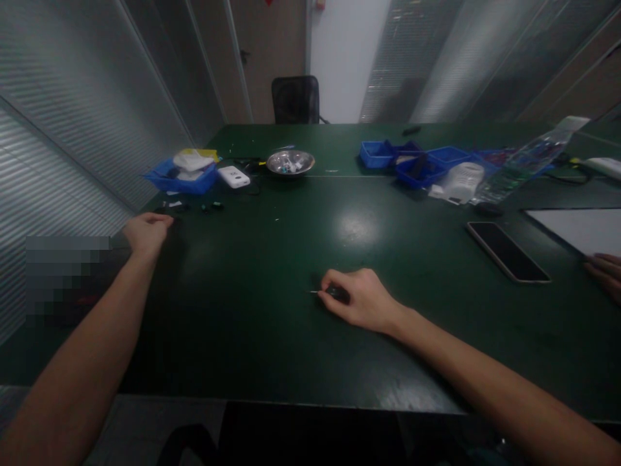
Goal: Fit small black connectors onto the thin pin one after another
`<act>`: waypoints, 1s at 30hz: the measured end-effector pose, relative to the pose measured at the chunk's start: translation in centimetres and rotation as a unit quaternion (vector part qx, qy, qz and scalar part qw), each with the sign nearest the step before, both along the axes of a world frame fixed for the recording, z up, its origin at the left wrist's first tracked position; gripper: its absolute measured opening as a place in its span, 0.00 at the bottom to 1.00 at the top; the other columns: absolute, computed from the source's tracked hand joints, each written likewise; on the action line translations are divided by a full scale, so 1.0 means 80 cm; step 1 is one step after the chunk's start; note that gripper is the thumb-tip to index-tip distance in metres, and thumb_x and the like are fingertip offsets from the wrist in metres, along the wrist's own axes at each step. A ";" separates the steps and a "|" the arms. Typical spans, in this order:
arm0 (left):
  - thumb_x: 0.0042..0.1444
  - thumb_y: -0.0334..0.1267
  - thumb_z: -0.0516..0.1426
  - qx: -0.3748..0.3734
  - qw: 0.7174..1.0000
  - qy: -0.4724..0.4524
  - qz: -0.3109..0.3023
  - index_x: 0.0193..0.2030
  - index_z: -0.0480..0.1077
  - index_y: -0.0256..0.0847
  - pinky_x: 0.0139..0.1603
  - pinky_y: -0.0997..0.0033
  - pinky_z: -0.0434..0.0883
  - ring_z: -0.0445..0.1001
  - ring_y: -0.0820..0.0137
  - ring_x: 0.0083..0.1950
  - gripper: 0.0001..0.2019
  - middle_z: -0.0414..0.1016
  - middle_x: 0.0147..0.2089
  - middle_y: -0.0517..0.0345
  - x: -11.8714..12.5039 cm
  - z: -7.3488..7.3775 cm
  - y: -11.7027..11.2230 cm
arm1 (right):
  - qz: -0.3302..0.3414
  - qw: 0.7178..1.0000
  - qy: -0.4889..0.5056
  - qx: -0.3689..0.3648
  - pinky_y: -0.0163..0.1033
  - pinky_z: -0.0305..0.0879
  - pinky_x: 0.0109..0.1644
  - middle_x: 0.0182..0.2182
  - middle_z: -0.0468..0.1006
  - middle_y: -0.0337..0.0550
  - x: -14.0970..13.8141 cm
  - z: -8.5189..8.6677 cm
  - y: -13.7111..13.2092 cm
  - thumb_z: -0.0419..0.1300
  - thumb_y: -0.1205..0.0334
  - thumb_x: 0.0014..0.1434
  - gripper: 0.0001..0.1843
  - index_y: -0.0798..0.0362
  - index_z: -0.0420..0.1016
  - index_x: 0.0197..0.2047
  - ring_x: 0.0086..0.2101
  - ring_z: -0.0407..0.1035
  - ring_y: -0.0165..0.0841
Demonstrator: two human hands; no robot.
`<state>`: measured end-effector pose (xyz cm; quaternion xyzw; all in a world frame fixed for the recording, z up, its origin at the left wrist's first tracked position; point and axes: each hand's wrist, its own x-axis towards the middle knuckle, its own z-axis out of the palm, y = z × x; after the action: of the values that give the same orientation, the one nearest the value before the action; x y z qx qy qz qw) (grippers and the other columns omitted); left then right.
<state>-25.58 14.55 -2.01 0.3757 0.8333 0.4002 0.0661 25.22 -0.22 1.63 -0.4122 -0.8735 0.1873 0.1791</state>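
My right hand rests on the dark green table near its middle, fingers curled round a small black-handled tool whose thin metal tip pokes out to the left. My left hand lies near the table's left edge, fingers pinched together beside a few small dark parts; what it holds, if anything, is too small to make out.
At the back left stand a blue tray of white items, a white box and a metal bowl. Blue bins, a plastic bottle, a phone, white paper and another person's hand lie right.
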 end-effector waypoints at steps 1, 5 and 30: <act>0.48 0.35 0.66 -0.001 1.000 -0.003 0.003 0.46 0.80 0.31 0.31 0.72 0.65 0.68 0.71 0.30 0.17 0.74 0.29 0.60 -0.001 -0.001 0.001 | 0.000 1.000 0.000 0.000 0.34 0.53 0.30 0.22 0.73 0.35 0.000 0.000 0.000 0.56 0.51 0.67 0.14 0.52 0.75 0.44 0.22 0.64 0.27; 0.48 0.34 0.66 -0.005 1.000 -0.017 0.002 0.48 0.79 0.31 0.30 0.72 0.65 0.68 0.71 0.29 0.18 0.75 0.30 0.59 -0.003 -0.003 0.006 | 0.001 1.000 -0.004 -0.001 0.34 0.53 0.29 0.22 0.73 0.35 0.000 -0.001 0.000 0.56 0.51 0.67 0.14 0.52 0.75 0.44 0.22 0.64 0.27; 0.56 0.45 0.66 -0.008 0.994 0.087 -0.068 0.49 0.78 0.34 0.37 0.75 0.65 0.70 0.73 0.34 0.18 0.75 0.36 0.59 0.000 -0.006 -0.001 | 0.004 1.000 -0.008 -0.009 0.34 0.54 0.31 0.23 0.74 0.35 -0.001 0.004 -0.001 0.55 0.52 0.67 0.13 0.52 0.75 0.45 0.23 0.65 0.27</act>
<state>-25.61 14.50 -2.48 0.4643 0.8116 0.3537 0.0233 25.16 -0.28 1.93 -0.4119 -0.8749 0.1919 0.1675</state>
